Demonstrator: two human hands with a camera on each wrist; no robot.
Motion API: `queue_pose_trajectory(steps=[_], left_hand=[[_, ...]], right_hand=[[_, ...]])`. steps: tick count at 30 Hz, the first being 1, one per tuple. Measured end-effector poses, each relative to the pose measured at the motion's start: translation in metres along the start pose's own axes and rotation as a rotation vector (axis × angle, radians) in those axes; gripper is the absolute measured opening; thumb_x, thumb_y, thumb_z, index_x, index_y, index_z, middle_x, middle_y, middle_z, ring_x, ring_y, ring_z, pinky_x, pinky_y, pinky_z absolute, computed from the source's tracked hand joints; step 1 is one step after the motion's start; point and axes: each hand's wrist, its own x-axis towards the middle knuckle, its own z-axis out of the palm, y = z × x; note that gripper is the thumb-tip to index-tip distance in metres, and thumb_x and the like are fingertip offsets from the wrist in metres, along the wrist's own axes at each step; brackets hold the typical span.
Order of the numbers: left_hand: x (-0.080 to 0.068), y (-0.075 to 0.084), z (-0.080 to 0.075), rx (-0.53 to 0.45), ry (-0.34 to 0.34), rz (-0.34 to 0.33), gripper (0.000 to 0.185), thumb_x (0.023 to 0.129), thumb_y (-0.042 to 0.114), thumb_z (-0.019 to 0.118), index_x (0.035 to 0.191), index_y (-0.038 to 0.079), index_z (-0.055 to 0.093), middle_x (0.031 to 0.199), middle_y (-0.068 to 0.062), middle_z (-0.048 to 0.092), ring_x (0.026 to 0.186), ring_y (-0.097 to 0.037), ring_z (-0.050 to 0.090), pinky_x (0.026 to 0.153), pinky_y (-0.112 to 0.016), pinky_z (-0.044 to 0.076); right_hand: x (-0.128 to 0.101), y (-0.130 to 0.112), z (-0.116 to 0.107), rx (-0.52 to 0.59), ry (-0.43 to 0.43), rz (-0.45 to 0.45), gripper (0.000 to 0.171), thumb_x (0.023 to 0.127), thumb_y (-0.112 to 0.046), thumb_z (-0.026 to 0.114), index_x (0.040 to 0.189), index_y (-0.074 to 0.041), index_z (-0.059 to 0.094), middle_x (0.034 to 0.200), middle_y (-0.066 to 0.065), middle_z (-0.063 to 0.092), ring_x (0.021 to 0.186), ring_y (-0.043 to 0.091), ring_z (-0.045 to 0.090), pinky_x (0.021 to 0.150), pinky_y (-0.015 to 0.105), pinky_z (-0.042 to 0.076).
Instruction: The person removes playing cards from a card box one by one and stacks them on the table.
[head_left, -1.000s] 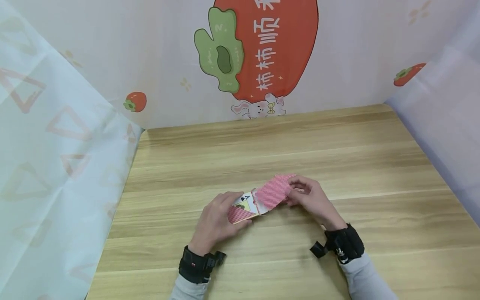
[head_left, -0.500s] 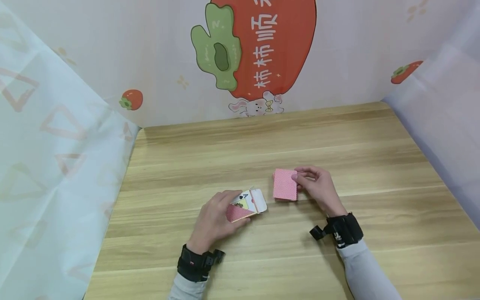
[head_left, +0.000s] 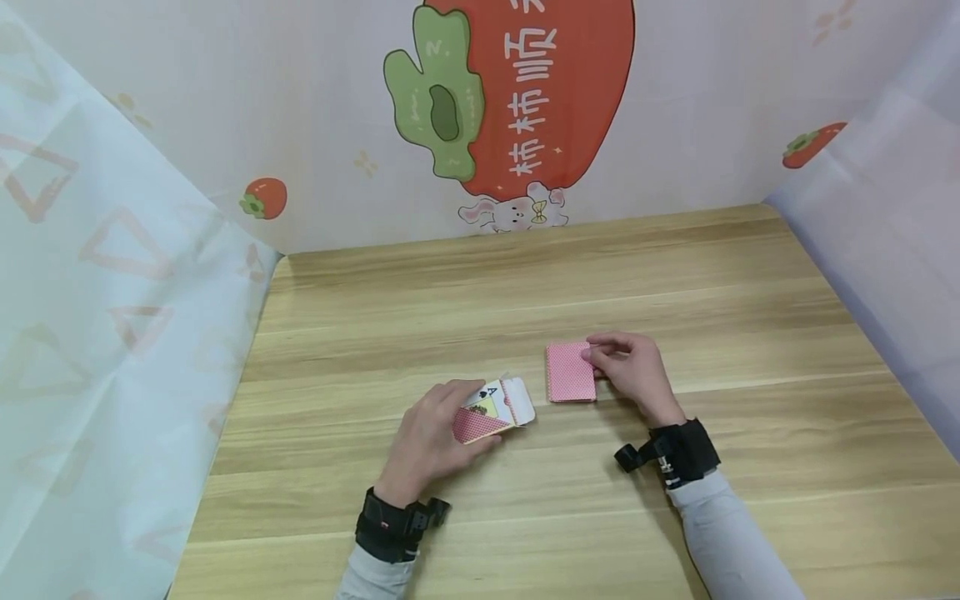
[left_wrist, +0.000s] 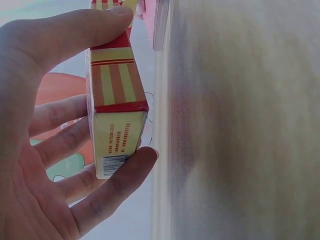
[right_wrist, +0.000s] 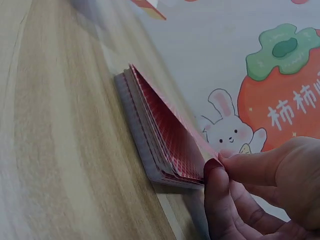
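My left hand (head_left: 427,442) grips a playing-card box (head_left: 480,423) between thumb and fingers. An ace picture shows on the box's face, and its white end flap (head_left: 519,400) stands open to the right. The left wrist view shows the box's striped side (left_wrist: 116,85) and a barcode end, held beside the table surface. A squared deck of cards (head_left: 568,372) with red patterned backs lies right of the box, apart from it. My right hand (head_left: 636,373) pinches the deck's right edge. Up close, the upper cards (right_wrist: 172,132) are bent up from the lower stack (right_wrist: 137,127) at the pinched side.
Both hands work over a wood-grain table (head_left: 420,308). A pale cloth with a persimmon print (head_left: 570,108) hangs along the back, and more cloth (head_left: 135,333) covers the left and right sides. Each wrist wears a black camera strap (head_left: 386,525).
The cards have come away from the box's mouth to the right, in my right hand, and have been set down as a neater stack. My left hand and the box have barely moved.
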Motion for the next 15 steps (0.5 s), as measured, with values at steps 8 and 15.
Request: queue_pose_trajectory(steps=[8, 15], left_hand=[[0.0003, -0.0009, 0.0013, -0.007, -0.006, 0.000, 0.076, 0.072, 0.041, 0.100, 0.137, 0.016, 0.069, 0.128, 0.000, 0.075, 0.105, -0.015, 0.070, 0.080, -0.032, 0.060], [0.0005, -0.0014, 0.0013, -0.006, -0.021, -0.010, 0.076, 0.072, 0.043, 0.099, 0.136, 0.015, 0.069, 0.129, -0.001, 0.074, 0.107, -0.016, 0.071, 0.081, -0.033, 0.060]], right_hand=[[0.0010, 0.0024, 0.0026, -0.215, 0.078, -0.142, 0.023, 0.095, -0.009, 0.080, 0.115, 0.003, 0.078, 0.096, 0.019, 0.077, 0.078, 0.017, 0.075, 0.068, 0.017, 0.055], [0.0006, -0.0014, 0.0063, -0.294, 0.106, -0.166, 0.019, 0.094, -0.007, 0.079, 0.112, 0.001, 0.079, 0.096, 0.017, 0.077, 0.082, 0.025, 0.074, 0.068, 0.017, 0.053]])
